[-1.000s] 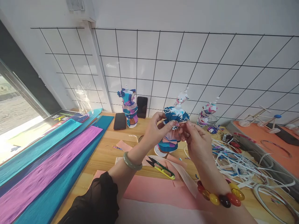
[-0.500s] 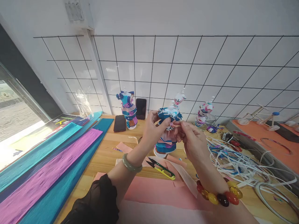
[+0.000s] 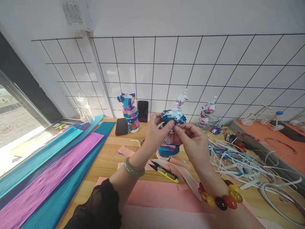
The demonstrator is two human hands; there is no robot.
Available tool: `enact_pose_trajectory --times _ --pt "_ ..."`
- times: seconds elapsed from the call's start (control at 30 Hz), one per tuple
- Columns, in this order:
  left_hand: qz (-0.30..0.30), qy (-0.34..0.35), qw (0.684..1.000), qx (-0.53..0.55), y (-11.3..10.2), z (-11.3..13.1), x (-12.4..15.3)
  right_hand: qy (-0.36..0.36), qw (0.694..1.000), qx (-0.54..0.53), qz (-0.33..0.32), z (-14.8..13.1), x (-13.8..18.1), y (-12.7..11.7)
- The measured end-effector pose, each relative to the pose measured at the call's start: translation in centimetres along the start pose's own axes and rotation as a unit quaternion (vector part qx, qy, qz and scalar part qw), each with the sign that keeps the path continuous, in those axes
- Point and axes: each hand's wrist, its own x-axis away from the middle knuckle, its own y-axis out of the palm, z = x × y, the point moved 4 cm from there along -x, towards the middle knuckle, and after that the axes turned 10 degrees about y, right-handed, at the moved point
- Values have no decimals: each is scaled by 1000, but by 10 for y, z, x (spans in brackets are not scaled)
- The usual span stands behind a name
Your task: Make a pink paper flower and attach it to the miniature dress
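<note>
A small figure dressed in crepe paper point(image 3: 169, 149) stands upright on a white base. It has a dark blue fringed top, a pink middle and a blue-and-purple skirt. My left hand point(image 3: 154, 133) grips it from the left side, thumb pressed just under the fringe. From the right, my right hand point(image 3: 194, 141) pinches at the same spot, its thumb tip meeting the left thumb. The bit of paper between the fingertips is mostly hidden. Yellow-handled thread snips point(image 3: 168, 174) lie below on pink paper sheets point(image 3: 152, 194).
Similar figures point(image 3: 130, 111) stand along the tiled wall, near two phones point(image 3: 121, 126). Teal and purple crepe strips point(image 3: 78, 152) cover the left side. A tangle of white strips point(image 3: 238, 162) lies right, before an orange-topped tray point(image 3: 286, 143) with wooden pieces.
My right hand has moved left and inward, its thumb now against the figure's middle; the pink strip that it pinched at the side is covered. The left hand keeps its place.
</note>
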Motion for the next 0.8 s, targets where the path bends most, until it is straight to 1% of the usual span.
enact_pose_trajectory --times 0.13,0.33,0.43,0.53,0.63,0.8 --pt "0 6 1000 1 0 1 0 -12 1000 -5 0 1 -1 1" --pt "6 5 1000 -8 -3 -2 -1 -4 999 -29 -29 -1 -2 0" --pt "10 5 1000 -6 -5 -4 -2 4 998 -60 -34 -1 -4 -2" --pt "11 -8 1000 18 -6 -6 -3 16 996 -84 -23 0 -5 -4" --pt "9 -19 999 34 -6 -6 -2 21 995 -94 -35 0 -4 -3" --pt "11 -27 999 26 -10 -3 -1 19 993 -105 -40 -2 -3 -1"
